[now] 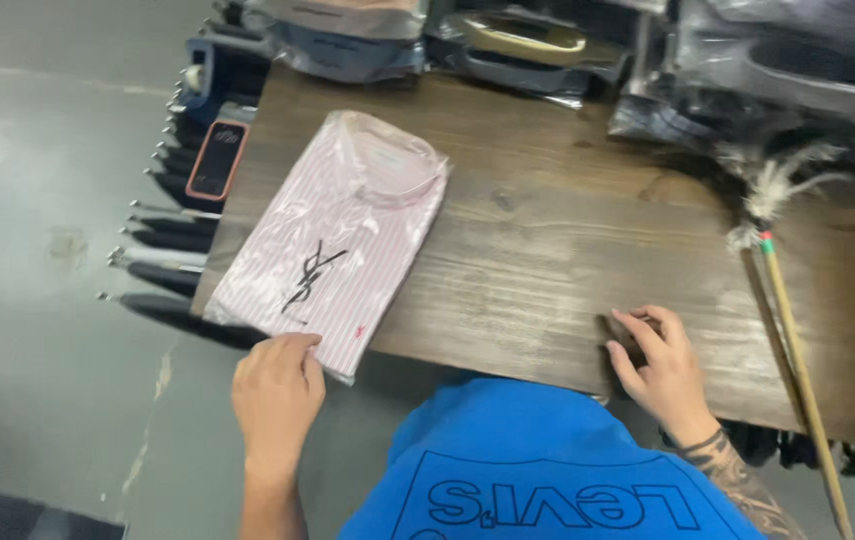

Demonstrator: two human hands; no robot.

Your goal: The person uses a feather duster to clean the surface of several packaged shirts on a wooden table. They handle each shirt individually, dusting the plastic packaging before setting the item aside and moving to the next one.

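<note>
Left hand [278, 385] pinching near corner of bagged pink-striped folded shirt [338, 235] lying left of centre on wooden table [568, 240], probably steadying it; right hand [658, 365] spread flat, empty, lower right; feather duster [783, 300] alongside.

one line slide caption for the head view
Left hand grips a bagged pink striped shirt; right hand rests on the wooden table.
</note>
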